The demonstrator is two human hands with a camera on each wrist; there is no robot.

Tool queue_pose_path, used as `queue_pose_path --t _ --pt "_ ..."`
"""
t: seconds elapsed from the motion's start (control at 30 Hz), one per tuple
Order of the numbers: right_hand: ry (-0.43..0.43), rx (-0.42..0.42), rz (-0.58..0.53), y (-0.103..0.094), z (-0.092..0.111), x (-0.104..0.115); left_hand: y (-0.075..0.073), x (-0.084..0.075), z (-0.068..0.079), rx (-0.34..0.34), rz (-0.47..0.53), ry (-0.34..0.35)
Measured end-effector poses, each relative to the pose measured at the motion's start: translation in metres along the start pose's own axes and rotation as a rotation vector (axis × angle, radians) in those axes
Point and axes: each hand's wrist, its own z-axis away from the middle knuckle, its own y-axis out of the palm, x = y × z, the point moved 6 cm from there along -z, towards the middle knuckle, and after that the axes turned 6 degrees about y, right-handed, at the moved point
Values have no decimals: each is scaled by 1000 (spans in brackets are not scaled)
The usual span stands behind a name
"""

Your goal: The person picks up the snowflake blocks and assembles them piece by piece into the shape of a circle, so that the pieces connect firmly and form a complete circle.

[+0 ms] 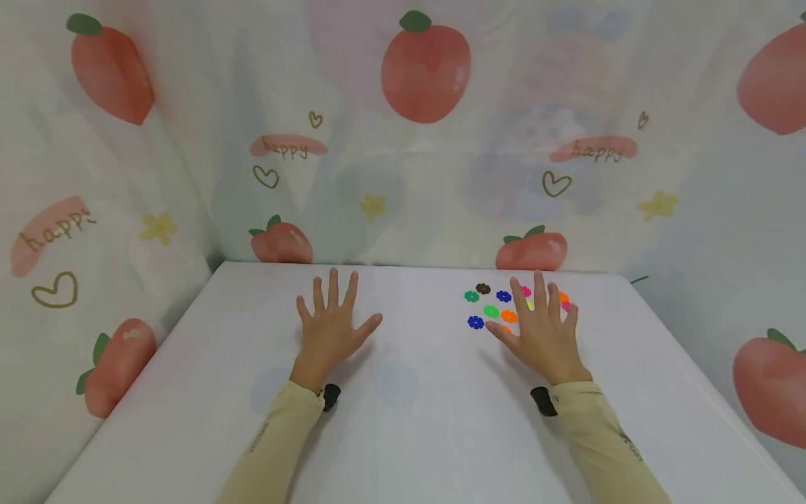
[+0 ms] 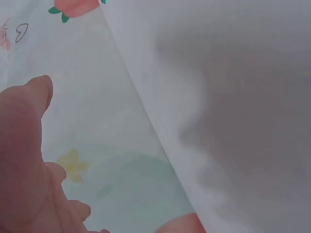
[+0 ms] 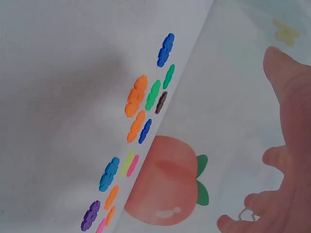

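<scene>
With the left hand [image 1: 332, 329] and right hand [image 1: 544, 338] spread and empty, the flat flower-shaped pieces [image 1: 508, 317], right of the frame's centre on the desk [image 1: 415, 448], lie partly hidden by the right hand, whose blind sweep could scatter them.

Looks like plastic in the flower-shaped discs [image 1: 491, 311]; matt, smooth across the surface [image 1: 434, 420]; cloth in the sleeves [image 1: 273, 441] and backdrop [image 1: 434, 182].
</scene>
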Motion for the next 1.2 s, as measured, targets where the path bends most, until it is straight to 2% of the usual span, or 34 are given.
queue_pose_path --t 0.17,0.27,0.37,0.47,0.6,0.67,0.73,0.93,1.07,1.2 --pt "-15 -26 -25 -7 0 -7 5 -18 -15 -2 42 42" --pt "-9 -27 -35 -9 1 -13 8 -31 -26 -29 97 75" --pt "16 -7 -50 -9 2 -21 13 -43 -35 -58 213 92" --pt "54 21 -87 -8 2 -30 18 -53 -44 -75 421 77" --pt "92 66 -171 -6 -2 -41 27 -63 -55 -77 776 -16" --pt "118 100 -216 -4 -5 -46 33 -67 -60 -70 900 -64" --pt "147 136 -264 -2 -8 -52 38 -73 -65 -54 984 -103" --pt "198 201 -393 2 -16 -60 52 -94 -77 0 1125 -169" --pt "194 228 -439 7 -18 -58 64 -108 -84 58 1155 -227" --pt "179 249 -450 18 -18 -55 77 -121 -91 119 1176 -236"
